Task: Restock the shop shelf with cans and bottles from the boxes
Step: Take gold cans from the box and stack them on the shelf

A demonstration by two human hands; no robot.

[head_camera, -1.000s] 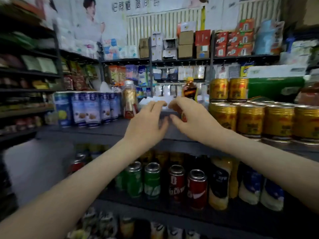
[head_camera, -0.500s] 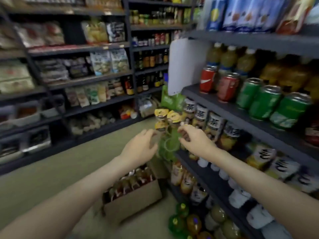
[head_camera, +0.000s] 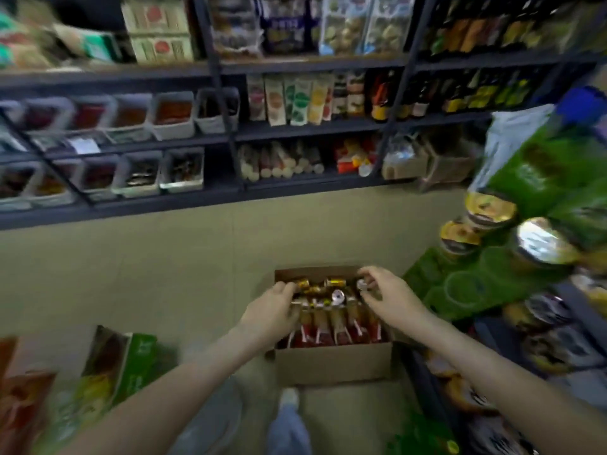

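Note:
An open cardboard box point(head_camera: 331, 364) stands on the floor in front of me. It is packed with upright bottles point(head_camera: 331, 326) that have gold caps and red labels. My left hand point(head_camera: 271, 311) is at the box's left side, its fingers bent down among the bottle necks; the blur hides whether it grips one. Over the far right corner, my right hand point(head_camera: 389, 295) pinches the silvery top of a bottle point(head_camera: 362, 284) between thumb and fingers. The shop shelf point(head_camera: 492, 330) to my right runs along the box.
Green packs point(head_camera: 538, 192) and gold-lidded cans point(head_camera: 486, 208) fill the right shelf. Across the beige floor point(head_camera: 164, 274) stands a dark rack with tubs and snack bags point(head_camera: 295, 100). Green and orange packs point(head_camera: 108, 372) lie at lower left. My jeans leg and shoe point(head_camera: 289, 418) are just below the box.
My view has swung from the top shelf, past the lower shelves, down to the floor. Both hands have dropped from the shelf into the box of bottles.

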